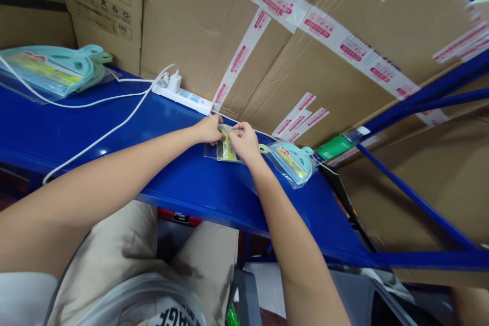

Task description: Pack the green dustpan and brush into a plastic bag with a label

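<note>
Both my hands meet over a small clear plastic bag [225, 150] with a yellow-green card inside, lying on the blue shelf [179, 183]. My left hand [209, 129] pinches the bag's upper left edge with its fingers closed. My right hand [244, 141] pinches the bag's right side, fingers curled on it. Just to the right lies a bagged light-blue plastic item [292, 161] with a printed label.
A white power strip [183, 97] with a plugged charger and white cables [95, 137] lies along the shelf's back. A stack of bagged light-blue items [53, 69] sits at far left. Taped cardboard boxes [305, 51] stand behind. Blue rack bars [420, 204] run at right.
</note>
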A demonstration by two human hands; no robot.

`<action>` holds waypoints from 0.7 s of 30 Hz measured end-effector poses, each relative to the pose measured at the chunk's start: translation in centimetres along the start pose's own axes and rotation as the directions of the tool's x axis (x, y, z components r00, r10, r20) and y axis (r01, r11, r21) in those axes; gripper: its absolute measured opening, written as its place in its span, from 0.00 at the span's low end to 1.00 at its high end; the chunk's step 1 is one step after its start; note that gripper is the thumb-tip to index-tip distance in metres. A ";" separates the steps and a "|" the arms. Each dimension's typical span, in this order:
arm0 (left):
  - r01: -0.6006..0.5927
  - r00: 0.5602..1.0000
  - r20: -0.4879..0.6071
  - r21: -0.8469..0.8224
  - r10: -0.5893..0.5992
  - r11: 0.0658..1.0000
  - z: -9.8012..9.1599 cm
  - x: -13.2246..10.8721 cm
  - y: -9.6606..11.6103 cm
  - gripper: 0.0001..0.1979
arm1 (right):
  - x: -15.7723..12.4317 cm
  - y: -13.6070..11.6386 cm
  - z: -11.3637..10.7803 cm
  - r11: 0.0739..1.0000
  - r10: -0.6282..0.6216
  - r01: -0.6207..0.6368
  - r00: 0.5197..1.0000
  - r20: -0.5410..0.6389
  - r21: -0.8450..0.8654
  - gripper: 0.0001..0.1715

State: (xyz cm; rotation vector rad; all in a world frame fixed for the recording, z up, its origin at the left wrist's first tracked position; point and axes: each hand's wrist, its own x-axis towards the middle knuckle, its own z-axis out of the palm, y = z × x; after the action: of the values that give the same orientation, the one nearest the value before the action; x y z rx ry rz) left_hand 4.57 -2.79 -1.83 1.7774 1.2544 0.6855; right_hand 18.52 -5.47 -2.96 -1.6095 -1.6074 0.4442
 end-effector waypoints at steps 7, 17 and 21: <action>-0.076 0.997 -0.001 0.078 0.077 0.994 -0.4 0.2 -0.5 0.33 | 1.4 2.0 -4.5 0.965 -0.082 0.020 0.970 -0.230 -0.261 0.02; -0.142 0.983 -0.085 0.192 0.161 0.971 -0.2 0.4 -0.4 0.23 | 3.2 5.9 -6.6 0.920 0.127 -0.182 0.976 -0.177 -0.346 0.13; -0.119 0.986 -0.092 0.166 0.136 0.979 -0.4 0.4 -0.5 0.24 | 3.0 5.1 -6.4 0.913 0.153 -0.194 0.978 -0.139 -0.358 0.12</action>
State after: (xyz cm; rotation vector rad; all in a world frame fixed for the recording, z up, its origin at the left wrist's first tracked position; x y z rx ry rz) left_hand 4.17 -2.21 -2.04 1.9897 1.3033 0.7761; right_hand 27.01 -3.79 -1.92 -2.0353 -1.5354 0.1411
